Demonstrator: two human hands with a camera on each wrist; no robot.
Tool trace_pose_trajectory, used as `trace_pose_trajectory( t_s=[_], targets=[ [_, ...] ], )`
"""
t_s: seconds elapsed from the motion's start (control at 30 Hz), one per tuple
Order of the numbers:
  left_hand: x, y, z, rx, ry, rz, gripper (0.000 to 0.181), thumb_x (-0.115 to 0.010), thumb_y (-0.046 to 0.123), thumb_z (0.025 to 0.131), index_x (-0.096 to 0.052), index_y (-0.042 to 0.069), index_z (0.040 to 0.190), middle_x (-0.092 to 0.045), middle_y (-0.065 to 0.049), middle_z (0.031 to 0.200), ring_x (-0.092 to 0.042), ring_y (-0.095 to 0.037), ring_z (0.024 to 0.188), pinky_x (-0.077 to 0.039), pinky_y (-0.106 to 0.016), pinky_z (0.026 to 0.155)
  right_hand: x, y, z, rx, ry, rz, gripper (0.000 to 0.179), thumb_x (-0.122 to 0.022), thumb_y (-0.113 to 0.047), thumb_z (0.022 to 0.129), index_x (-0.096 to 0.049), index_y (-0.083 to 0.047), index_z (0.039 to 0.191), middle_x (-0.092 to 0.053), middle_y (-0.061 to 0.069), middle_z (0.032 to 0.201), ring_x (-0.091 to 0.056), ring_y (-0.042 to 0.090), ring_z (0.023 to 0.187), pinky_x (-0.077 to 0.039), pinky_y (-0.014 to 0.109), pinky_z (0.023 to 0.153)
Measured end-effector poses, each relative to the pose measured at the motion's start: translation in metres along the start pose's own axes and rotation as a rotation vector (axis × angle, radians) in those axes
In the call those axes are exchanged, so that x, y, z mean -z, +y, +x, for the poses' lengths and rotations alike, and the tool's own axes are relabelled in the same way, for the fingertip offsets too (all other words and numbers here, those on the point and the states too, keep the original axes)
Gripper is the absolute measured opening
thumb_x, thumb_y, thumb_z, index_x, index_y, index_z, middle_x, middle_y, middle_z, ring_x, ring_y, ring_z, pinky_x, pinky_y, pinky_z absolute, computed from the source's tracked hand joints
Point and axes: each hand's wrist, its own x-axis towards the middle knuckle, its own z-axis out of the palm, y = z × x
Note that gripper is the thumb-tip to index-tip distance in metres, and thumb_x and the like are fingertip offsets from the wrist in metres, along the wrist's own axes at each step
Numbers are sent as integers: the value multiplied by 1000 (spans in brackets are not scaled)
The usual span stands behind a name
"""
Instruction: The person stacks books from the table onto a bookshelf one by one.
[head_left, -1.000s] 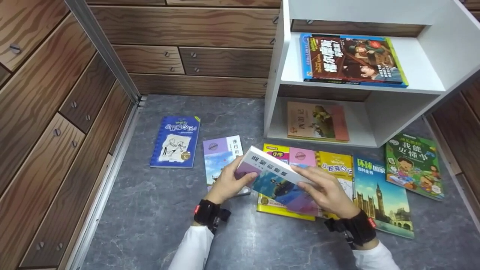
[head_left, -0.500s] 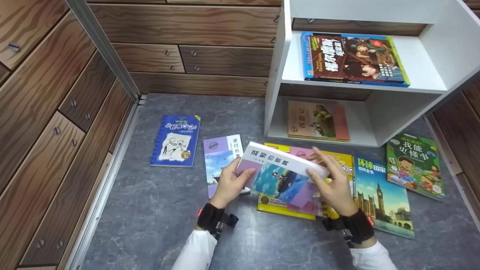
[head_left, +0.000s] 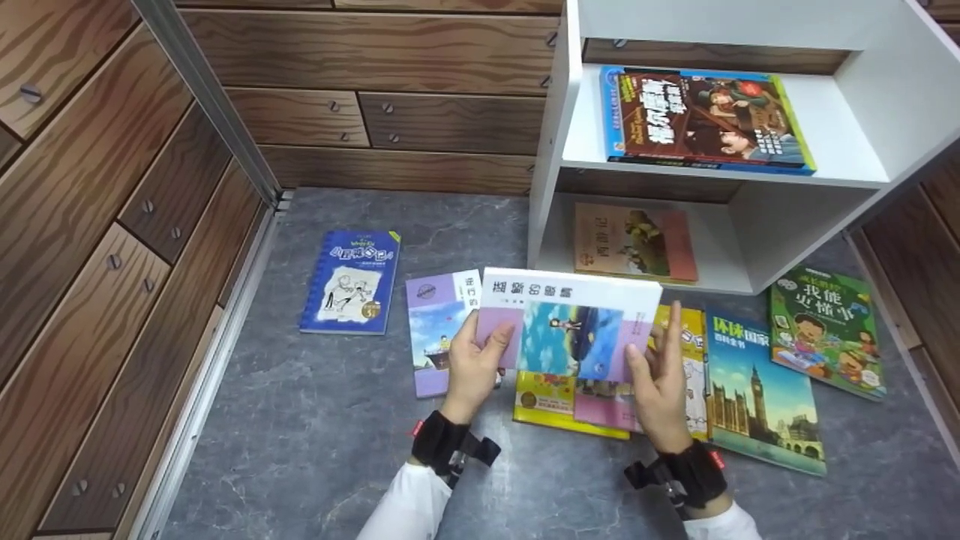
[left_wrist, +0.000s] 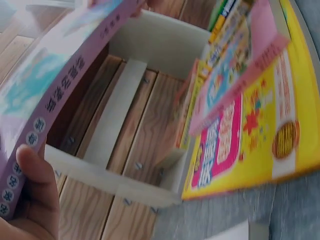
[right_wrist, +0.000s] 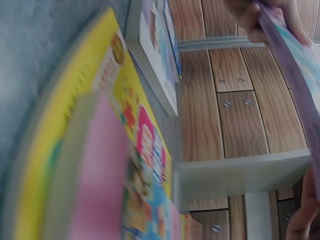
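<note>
A purple-and-white paperback book point(head_left: 571, 337) with a teal cover picture is held up in front of me, tilted, its cover facing me. My left hand point(head_left: 478, 369) grips its left end, thumb on the cover. At the right end, my right hand point(head_left: 661, 394) holds it with the thumb on the front; one finger points straight up past the edge. The left wrist view shows the book's purple spine point(left_wrist: 65, 90) close up beside the left thumb. Below the held book lie a yellow book point(head_left: 544, 405) and a pink book point(head_left: 600, 401), partly covered by it.
A white shelf unit point(head_left: 551, 142) holds stacked books point(head_left: 709, 120) above and a tan book point(head_left: 626, 240) below. On the grey floor lie a blue book point(head_left: 352, 281), a purple ship-cover book point(head_left: 431, 322), a yellow comic book point(head_left: 694, 375), a teal book point(head_left: 765, 397) and a green book point(head_left: 829, 330).
The held book has turned from a slant to nearly level, its cover more toward me. My right hand has shifted down along its right end; the left hand keeps its hold.
</note>
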Motion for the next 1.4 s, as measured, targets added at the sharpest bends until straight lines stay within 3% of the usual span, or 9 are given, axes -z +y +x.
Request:
trace_pose_trajectory(
  t_s=[0.13,0.27,0.33,0.57,0.7,0.8,0.93,1.23,1.4],
  targets=[
    [-12,1,-1,26,19,-33,29,-62,8,104,-60,-8,128,-69,-16,103,-66,-16,83,-58,-28,73,-1,3,-6,3,-11,18,69,-37,6,108,-5,-10,167,-33,23,164,-62,6,93,-55,16,71],
    [-22,0,-4,52,1,-57,30,-58,9,105,-54,-7,131,-64,-16,107,-63,-19,92,-57,-31,80,2,6,-8,31,4,4,65,-35,7,107,-8,-3,166,-9,25,171,-43,11,142,-40,20,113],
    [-27,0,-5,49,-13,-61,32,-57,9,106,-50,-6,134,-62,-16,112,-63,-21,96,-58,-33,82,5,6,-8,29,11,8,66,-35,9,107,-7,-2,165,-6,28,170,-33,11,150,-30,20,121],
    [-43,10,-2,-17,-67,-16,63,-59,12,104,-25,-3,155,-50,-19,131,-57,-25,109,-57,-37,91,21,-9,-3,-37,31,-33,88,-54,16,97,-3,-4,166,-4,25,171,-40,13,142,-41,20,113],
    [-52,20,5,-54,-107,18,76,-60,15,103,-13,-2,160,-37,-22,147,-55,-27,117,-55,-38,98,35,-20,8,34,-11,-88,108,-66,26,83,-3,-4,165,-6,28,170,-44,17,140,-48,20,105],
    [-58,30,14,-81,-162,27,77,-61,17,102,-12,1,160,-36,-22,149,-59,-24,109,-60,-37,90,48,-26,20,119,-57,-187,118,-74,28,71,-8,-1,164,-12,31,168,-40,17,145,-46,20,107],
    [-67,44,30,-145,-244,34,79,-63,17,100,-13,2,160,-36,-21,148,-58,-20,102,-62,-33,79,64,-37,39,201,-56,-336,115,-79,25,64,-21,5,161,-27,32,162,-42,15,142,-43,19,111],
    [-79,74,73,-372,-377,183,94,-68,18,98,-4,-3,163,-13,-22,170,-51,-23,118,-51,-28,99,87,-57,79,257,48,-492,102,-86,12,65,-39,2,156,-41,27,157,-45,12,140,-41,20,113],
    [-80,85,94,-482,-417,360,104,-77,26,94,-7,-8,162,-11,-28,170,-36,-28,149,-25,-32,126,97,-63,95,276,108,-568,94,-94,-12,70,-50,-3,152,-51,23,153,-47,19,139,-37,17,112]
  ],
)
